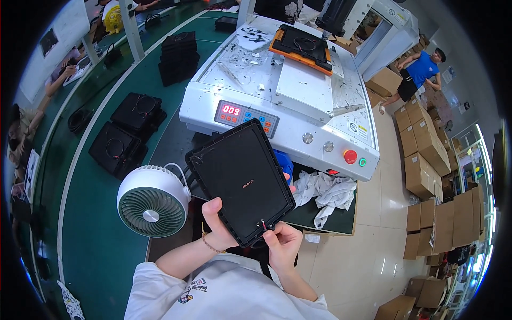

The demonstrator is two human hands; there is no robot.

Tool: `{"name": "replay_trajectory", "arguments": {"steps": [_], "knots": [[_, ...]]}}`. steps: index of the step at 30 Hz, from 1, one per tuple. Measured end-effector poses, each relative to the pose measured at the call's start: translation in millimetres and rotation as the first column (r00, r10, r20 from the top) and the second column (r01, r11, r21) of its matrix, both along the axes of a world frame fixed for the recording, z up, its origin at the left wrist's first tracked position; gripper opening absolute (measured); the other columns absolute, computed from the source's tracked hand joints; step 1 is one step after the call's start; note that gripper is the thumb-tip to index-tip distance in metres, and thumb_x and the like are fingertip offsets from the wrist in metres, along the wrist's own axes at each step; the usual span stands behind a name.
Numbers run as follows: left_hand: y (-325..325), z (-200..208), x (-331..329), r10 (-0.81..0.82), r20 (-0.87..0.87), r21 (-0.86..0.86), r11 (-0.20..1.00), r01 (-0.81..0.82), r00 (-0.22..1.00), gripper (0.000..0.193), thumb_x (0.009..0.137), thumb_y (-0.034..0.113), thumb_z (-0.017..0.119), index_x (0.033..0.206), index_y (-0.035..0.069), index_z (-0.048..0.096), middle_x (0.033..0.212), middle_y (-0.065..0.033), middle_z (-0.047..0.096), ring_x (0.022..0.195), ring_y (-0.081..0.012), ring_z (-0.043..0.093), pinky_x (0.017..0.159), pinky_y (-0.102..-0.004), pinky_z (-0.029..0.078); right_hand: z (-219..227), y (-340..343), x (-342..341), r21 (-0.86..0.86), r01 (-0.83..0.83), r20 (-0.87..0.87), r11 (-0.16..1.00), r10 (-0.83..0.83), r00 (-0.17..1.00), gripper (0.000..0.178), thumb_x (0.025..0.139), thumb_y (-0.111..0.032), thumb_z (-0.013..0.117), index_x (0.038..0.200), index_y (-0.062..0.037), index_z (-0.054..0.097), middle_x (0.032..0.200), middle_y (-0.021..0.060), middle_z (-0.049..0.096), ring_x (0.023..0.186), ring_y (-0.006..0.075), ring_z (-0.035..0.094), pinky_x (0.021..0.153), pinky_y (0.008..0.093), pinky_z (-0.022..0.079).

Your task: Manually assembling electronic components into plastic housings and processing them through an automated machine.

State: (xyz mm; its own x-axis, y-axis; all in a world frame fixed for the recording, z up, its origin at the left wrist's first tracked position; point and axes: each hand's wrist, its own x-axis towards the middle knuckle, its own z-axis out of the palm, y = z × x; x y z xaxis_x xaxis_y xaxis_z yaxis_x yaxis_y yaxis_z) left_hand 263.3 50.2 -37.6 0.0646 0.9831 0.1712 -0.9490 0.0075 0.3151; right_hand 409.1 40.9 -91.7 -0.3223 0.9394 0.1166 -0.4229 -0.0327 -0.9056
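Note:
A flat black rectangular plastic casing [240,178] is tilted in front of me, with a raised rim around it. My left hand [220,226] grips its lower left edge, thumb on the face and the other fingers hidden behind. At the lower right corner my right hand [282,242] has thumb and fingers closed on the edge, beside a small reddish wire [264,226]. Whether the fingers pinch the wire itself is hard to make out. Beyond the casing stands a white bench machine [250,88] with a lit control panel; an orange fixture [301,50] on it carries another black casing.
A white fan [152,200] stands left of the casing. Black casings with cables [120,146] and a dark stack [178,58] lie on the green table [101,234]. White cloths [333,194] lie below the machine. Cardboard boxes [421,138] and a person [421,69] are at right.

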Motion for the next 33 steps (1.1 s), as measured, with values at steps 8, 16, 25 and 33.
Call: {"name": "replay_trajectory", "arguments": {"steps": [8, 16, 25, 33], "knots": [[-1, 5, 5, 0.071, -0.187, -0.019, 0.997, -0.076, 0.98, 0.11, 0.07, 0.072, 0.052, 0.148, 0.0, 0.021, 0.145, -0.0238, 0.036, 0.131, -0.0396, 0.042, 0.104, -0.046, 0.042, 5, 0, -11, 0.065, 0.138, 0.0, 0.988, -0.139, 0.99, 0.009, 0.084, 0.0, 0.071, 0.08, 0.0043, 0.064, 0.084, 0.0046, 0.064, 0.073, 0.0079, 0.057, 0.065, 0.0201, 0.044], [-5, -1, 13, 0.061, -0.14, -0.052, 0.996, -0.069, 0.988, 0.109, 0.072, 0.075, 0.047, 0.148, 0.0, 0.022, 0.143, -0.0232, 0.038, 0.129, -0.0389, 0.044, 0.102, -0.0462, 0.044, -12, 4, -5, -0.067, 0.071, -0.191, 0.995, -0.082, 0.978, 0.006, 0.079, 0.002, 0.072, 0.08, 0.0036, 0.066, 0.085, 0.0067, 0.067, 0.072, 0.0085, 0.059, 0.066, 0.0213, 0.046], [-9, 3, 16, 0.078, -0.21, 0.014, 0.997, -0.077, 0.975, 0.109, 0.074, 0.075, 0.045, 0.149, 0.0, 0.02, 0.144, -0.0228, 0.037, 0.131, -0.0389, 0.042, 0.106, -0.0479, 0.04, 2, 13, 10, -0.165, -0.173, -0.23, 0.971, 0.133, 0.964, 0.011, 0.076, 0.0, 0.074, 0.086, 0.0042, 0.069, 0.08, 0.0077, 0.069, 0.063, 0.0097, 0.06, 0.057, 0.0209, 0.047], [-10, -2, 24, 0.118, -0.099, 0.02, 0.993, -0.116, 0.988, 0.102, 0.07, 0.062, 0.051, 0.148, 0.001, 0.025, 0.144, -0.0205, 0.038, 0.133, -0.0373, 0.04, 0.107, -0.0472, 0.038, 8, 16, 20, -0.245, -0.273, -0.279, 0.93, 0.202, 0.939, 0.008, 0.076, 0.001, 0.073, 0.082, 0.0038, 0.07, 0.078, 0.0075, 0.069, 0.063, 0.0094, 0.06, 0.056, 0.0213, 0.047]]}}
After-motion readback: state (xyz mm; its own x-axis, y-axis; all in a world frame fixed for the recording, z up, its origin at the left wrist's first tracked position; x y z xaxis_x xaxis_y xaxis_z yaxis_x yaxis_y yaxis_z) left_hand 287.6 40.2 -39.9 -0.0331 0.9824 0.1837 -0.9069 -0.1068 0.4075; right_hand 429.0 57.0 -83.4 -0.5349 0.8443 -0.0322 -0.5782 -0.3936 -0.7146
